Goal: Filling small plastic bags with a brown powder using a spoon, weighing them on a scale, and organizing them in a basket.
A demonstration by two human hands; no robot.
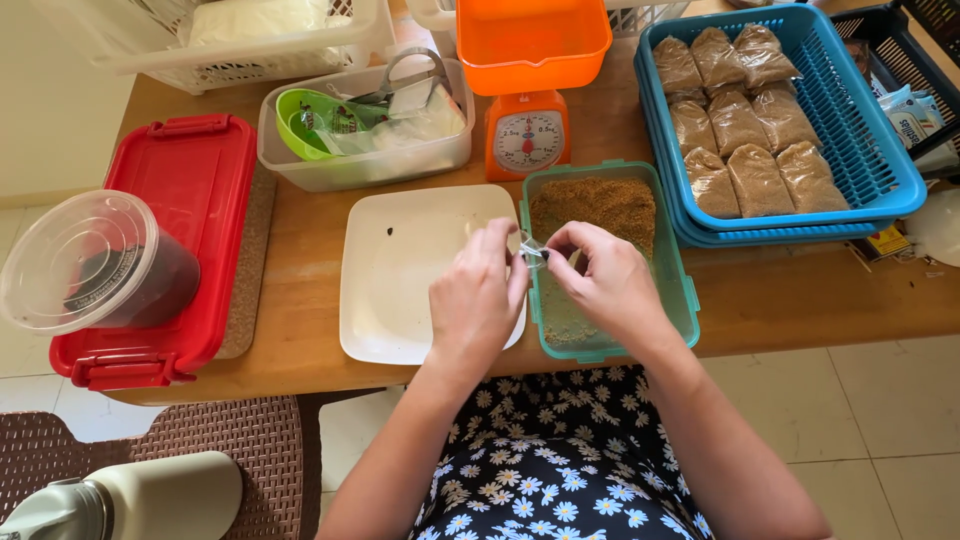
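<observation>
On far left of table [300, 250]: red lidded box [165, 230] w/ round clear container [95, 262], lid on, dark contents, resting on its front left part. Behind it, white lattice basket [230, 40]. Right of red box: clear rectangular tub [365, 140] holding green scoop, scissors and small bags. In front of tub: white square plate [400, 270], bare apart from a dark speck.

Left hand [478, 295] is over plate's right edge, fingers closed in a pinch on small clear plastic bag [533, 250]. Right hand [605, 280] meets it from opp. side, thumb and forefinger also pinched on same bag. Bag is held between both hands, above left rim of green-rimmed container [605, 260]; contents of bag cannot be told. Container holds brown granular material, approx. half of floor bare at front.

Behind container: orange kitchen scale [528, 85] w/ dial face and orange pan. Right of it: blue slotted basket [830, 130] w/ filled brown packets [745, 120] in rows. Black basket [920, 50] at far right edge.
</observation>
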